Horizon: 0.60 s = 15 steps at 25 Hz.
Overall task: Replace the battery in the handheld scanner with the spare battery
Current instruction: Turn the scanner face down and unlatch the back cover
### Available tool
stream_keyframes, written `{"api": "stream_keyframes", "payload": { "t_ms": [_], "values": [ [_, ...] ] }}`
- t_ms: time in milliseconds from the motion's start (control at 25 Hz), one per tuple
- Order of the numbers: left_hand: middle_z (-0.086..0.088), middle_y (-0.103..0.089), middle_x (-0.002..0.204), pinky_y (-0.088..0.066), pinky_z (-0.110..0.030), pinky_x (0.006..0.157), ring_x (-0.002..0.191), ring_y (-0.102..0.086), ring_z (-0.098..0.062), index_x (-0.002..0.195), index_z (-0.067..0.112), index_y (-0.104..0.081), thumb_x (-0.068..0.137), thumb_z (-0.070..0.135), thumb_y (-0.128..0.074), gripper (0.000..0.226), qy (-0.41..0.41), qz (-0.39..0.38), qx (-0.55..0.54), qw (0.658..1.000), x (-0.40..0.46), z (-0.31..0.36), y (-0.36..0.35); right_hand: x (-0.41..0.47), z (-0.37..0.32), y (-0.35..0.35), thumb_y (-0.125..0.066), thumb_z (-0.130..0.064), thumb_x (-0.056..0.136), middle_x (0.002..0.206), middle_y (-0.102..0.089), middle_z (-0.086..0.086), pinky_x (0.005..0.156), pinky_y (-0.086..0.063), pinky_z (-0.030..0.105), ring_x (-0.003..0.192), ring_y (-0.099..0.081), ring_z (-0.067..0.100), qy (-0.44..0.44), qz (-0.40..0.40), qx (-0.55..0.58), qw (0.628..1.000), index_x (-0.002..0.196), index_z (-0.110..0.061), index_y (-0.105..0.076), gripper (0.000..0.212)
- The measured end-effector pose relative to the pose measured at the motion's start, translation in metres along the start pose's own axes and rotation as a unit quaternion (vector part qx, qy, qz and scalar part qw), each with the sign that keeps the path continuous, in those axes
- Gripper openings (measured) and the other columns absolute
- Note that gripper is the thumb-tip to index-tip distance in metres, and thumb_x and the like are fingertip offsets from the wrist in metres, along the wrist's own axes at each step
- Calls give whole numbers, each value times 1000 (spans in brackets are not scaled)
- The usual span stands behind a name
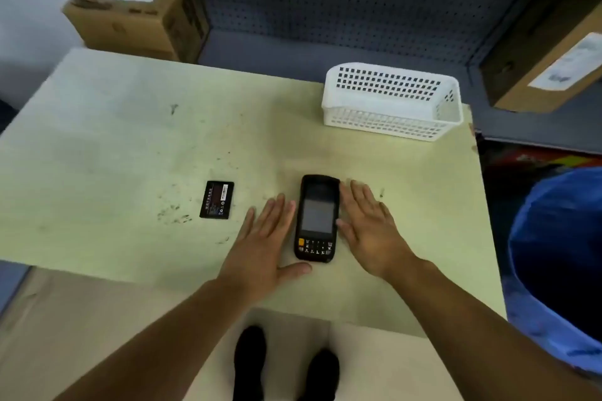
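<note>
Between the two hands lies the scanner [316,218], screen up, keypad toward the person, flat on the pale green table [114,140]. Left hand [267,238] and right hand [368,225] flank it, palms down, fingers spread and flat, gripping nothing; the left thumb reaches under the scanner's near end, and the right fingertips sit just beside its far corner. It looks like a bracketing pose, both hands poised to close in on the sides and lift. With the screen facing up, the battery door is presumably underneath, so the scanner will likely need turning over first. That is a guess from the layout, as the back is hidden.

Out past the left hand, well clear of the fingers, sits the spare battery [217,199], label up, alone on the scuffed surface, and an easy reach once the old one is out. Beyond the right hand, toward the far edge, stands a white plastic basket [391,101], apparently empty. Cardboard boxes [136,10] sit off the table at the back, and a blue bin [560,270] stands by the right forearm. Nothing lies between hands and scanner; the way is open.
</note>
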<state>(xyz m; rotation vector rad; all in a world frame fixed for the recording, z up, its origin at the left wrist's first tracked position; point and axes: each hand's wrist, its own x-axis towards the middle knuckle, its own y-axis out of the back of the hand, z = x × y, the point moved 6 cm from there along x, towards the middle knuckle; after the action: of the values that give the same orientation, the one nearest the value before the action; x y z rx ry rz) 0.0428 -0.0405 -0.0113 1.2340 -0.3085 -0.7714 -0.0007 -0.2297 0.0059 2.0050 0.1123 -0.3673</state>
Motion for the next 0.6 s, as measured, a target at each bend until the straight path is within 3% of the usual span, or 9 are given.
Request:
{"api": "stream_keyframes", "payload": {
  "t_ms": [320,600],
  "values": [
    [1,-4,164,-5,-39,121,150,4,-7,155,12,3,87,76,-37,101,-63,36,-6,997,11,-4,-19,33,2,-10,-22,-36,103,160,-23,-2,122,-6,39,149,-8,10,6,81,49,996,153,-28,-2,54],
    [1,-5,164,-6,-39,121,150,3,-8,155,13,2,87,78,-31,99,-60,38,0,997,10,-5,-21,34,3,-10,-26,-32,103,156,-34,-3,122,-5,38,147,-16,6,5,110,90,990,152,-27,-13,50]
  ]
}}
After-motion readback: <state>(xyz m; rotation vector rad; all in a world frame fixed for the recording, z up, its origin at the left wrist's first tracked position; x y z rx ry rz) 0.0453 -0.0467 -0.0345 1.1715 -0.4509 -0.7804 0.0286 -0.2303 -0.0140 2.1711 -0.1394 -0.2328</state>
